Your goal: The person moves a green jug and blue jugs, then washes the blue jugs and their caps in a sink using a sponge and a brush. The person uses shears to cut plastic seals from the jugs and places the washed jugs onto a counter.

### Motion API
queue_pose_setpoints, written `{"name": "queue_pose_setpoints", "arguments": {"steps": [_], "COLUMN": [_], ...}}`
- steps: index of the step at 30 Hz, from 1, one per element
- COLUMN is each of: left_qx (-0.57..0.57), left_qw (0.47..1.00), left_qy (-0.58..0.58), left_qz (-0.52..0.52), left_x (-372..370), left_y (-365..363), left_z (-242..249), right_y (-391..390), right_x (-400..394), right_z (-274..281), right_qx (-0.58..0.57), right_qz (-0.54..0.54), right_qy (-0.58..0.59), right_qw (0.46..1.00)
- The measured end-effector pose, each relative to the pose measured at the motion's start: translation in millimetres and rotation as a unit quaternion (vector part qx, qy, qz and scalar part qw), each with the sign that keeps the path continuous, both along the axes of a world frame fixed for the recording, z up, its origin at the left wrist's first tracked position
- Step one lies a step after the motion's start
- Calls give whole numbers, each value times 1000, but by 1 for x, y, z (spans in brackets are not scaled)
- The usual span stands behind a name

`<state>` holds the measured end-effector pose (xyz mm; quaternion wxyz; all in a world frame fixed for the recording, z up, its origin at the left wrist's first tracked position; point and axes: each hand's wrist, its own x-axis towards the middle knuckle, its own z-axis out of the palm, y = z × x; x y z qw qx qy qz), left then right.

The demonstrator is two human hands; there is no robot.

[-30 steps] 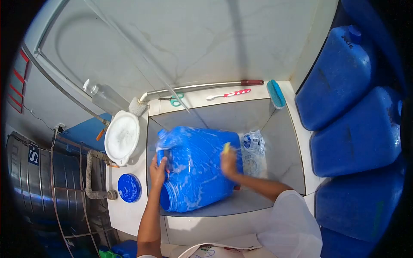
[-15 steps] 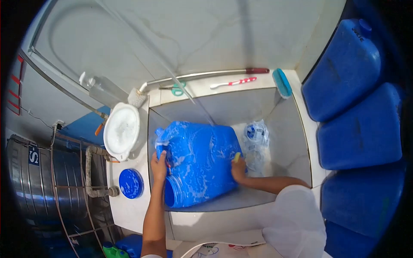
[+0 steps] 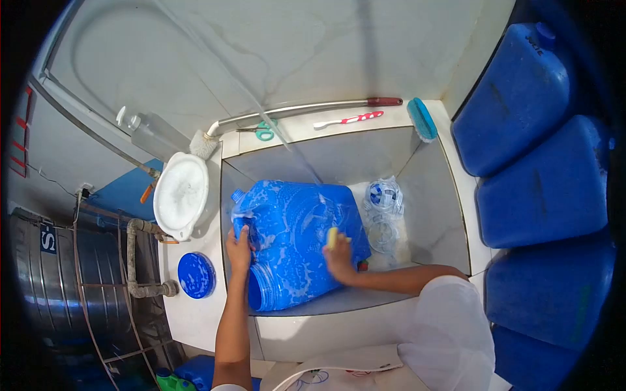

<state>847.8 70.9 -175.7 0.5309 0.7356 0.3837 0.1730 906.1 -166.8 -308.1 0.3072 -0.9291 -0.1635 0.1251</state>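
Observation:
A large blue water jug, streaked with white suds, lies on its side in the tiled sink. Its wide mouth, uncapped, faces the lower left. My left hand is closed round the jug's handle at its left end. On the jug's right part, my right hand grips a yellow sponge against the soapy surface. A blue round lid with suds rests on the ledge at left. Above it stands a white basin full of foam.
Clear crumpled plastic lies in the sink's right side. Along the back ledge are a long-handled brush, scissors, a red-and-white toothbrush and a teal brush. Several blue jugs line the right. A pump bottle stands at left.
My right hand has moved left with the sponge, from the jug's right end towards its middle. My left hand stays on the handle. The view has shifted slightly.

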Motion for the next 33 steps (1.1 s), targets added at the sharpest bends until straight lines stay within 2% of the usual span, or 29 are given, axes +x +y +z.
{"name": "queue_pose_setpoints", "arguments": {"steps": [1, 3, 5, 6, 7, 9, 10, 11, 12, 13, 14, 16, 17, 18, 19, 20, 21, 22, 23, 25, 26, 28, 29, 31, 33], "left_qx": [-3, 7, 8, 4, 0, 3, 6, 8, 31, 31, 31, 30, 60, 91, 93, 150, 207, 182, 182, 222, 230, 257, 287, 290, 280], "left_qw": [1000, 1000, 1000, 1000, 1000, 1000, 1000, 1000, 999, 999, 999, 999, 998, 995, 995, 988, 977, 983, 983, 974, 970, 960, 947, 945, 942], "left_qy": [2, -11, -5, -11, -17, -12, -6, -4, 18, 16, 9, 2, 14, 26, 21, -12, -43, -14, -19, -20, -48, -63, -77, -68, -86], "left_qz": [-2, 13, 19, 13, 7, 19, 19, 21, 30, 41, 28, 32, 28, 22, 34, 21, 4, -20, -17, -42, -63, -92, -119, -134, -166], "left_x": [-2, 0, 2, 2, 2, 3, 2, 4, 6, 9, 10, 6, 9, 9, 11, 11, 9, 9, 12, 17, 21, 29, 33, 41, 51], "left_y": [0, 2, -4, -2, -1, -2, -1, -1, -5, -2, 4, 7, 2, -5, -10, -13, -16, -17, -24, -47, -59, -73, -73, -66, -71], "left_z": [-2, -6, 1, 0, -1, 0, 0, 0, 7, 4, -5, -2, 6, 12, 12, 10, 10, 15, 23, 47, 57, 65, 70, 72, 72], "right_y": [11, 33, 53, 52, 39, -3, -36, -58, -78, -79, -80, -75, -63, -47, -28, -8, 12, 30, 48, 74, 77, 75, 57, 9, 2], "right_x": [-7, 15, 83, 120, 147, 165, 134, 117, 79, 55, 30, 7, 4, 6, 16, 27, 39, 50, 60, 74, 78, 77, 72, 62, 67], "right_z": [24, 55, 4, -3, -14, -127, -92, -130, -146, -118, -75, -24, -1, 27, 65, 102, 126, 143, 148, 152, 156, 180, 192, 200, 206], "right_qx": [-3, 137, 65, 149, 229, 266, 138, -21, 16, 50, 79, 94, 148, 202, 265, 325, 314, 299, 297, 154, 151, -42, -44, 157, 141], "right_qz": [-2, 70, 104, 66, 27, -49, -71, 14, -50, -182, -305, -43, 43, 126, 189, 249, 303, 353, 356, 510, 511, 502, 500, 406, 385], "right_qy": [2, -151, -311, -180, -43, 13, 47, 144, 135, 247, 353, 267, 135, 0, -19, -35, -112, -190, -193, -216, -219, -126, -132, -332, -355], "right_qw": [1000, 976, 943, 970, 972, 963, 987, 989, 989, 950, 881, 958, 979, 971, 945, 912, 893, 866, 864, 818, 818, 855, 855, 837, 840]}}
